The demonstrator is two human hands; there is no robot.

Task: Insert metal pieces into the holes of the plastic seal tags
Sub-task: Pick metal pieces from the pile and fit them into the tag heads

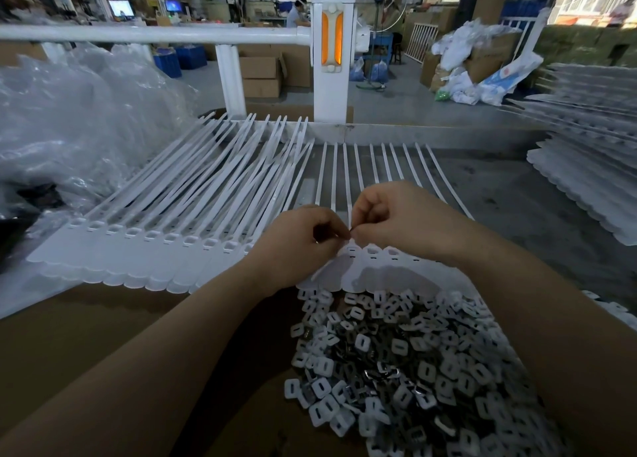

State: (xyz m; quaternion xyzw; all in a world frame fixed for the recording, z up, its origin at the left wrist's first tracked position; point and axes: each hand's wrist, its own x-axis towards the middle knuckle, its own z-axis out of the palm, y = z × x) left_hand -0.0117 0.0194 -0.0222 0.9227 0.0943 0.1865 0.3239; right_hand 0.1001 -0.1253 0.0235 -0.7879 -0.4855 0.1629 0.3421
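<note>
Hands meet over a tag at frame centre.
Left hand [303, 236] and right hand [389, 215] pinch a small metal piece [351, 230] above the tags [372, 253]; pieces pile [406, 363] lower right.

Both bare forearms reach forward; left hand [303, 236] and right hand [396, 215] meet fingertip to fingertip, fingers curled in a pinching grip

White plastic seal tags [370, 263] lay flat in joined strips across the bench, long tails fanned away from the viewer, slotted heads nearest, while a heap of small slotted metal pieces [406, 363] sat piled just below them.
</note>
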